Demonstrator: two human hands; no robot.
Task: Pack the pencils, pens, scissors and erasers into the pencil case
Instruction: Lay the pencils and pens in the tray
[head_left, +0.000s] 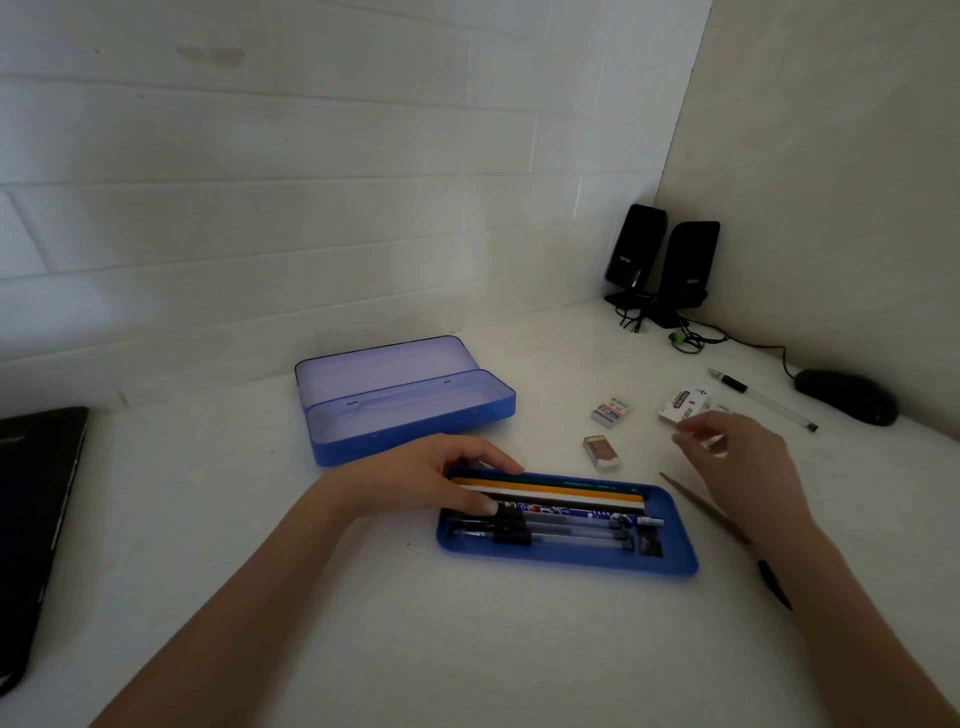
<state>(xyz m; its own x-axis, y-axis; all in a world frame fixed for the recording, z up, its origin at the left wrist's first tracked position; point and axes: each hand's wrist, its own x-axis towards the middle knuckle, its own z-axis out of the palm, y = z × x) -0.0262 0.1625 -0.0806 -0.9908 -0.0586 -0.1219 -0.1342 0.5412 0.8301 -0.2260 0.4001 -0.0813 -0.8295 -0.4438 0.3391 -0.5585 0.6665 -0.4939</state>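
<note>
A blue tray insert (675, 564) lies in front of me with several pencils (561, 491) and pens (571, 535) laid lengthwise in it. My left hand (441, 475) grips the tray's left end, fingers over the far rim and thumb on the pens. The open blue pencil case (415, 431) stands empty behind it, lid up. Three erasers lie to the right: one (612, 410), one (601, 453) and a white one (684, 406). My right hand (737, 457), blurred, hovers just below the white eraser and holds nothing. A thin pointed tool with a black handle (696, 504) lies partly under my right forearm.
A clear pen (763, 401) and a black mouse (847, 397) lie at the far right. Two black speakers (665, 260) with cables stand in the corner. A dark laptop (36, 519) sits at the left edge. White walls close off the back and right.
</note>
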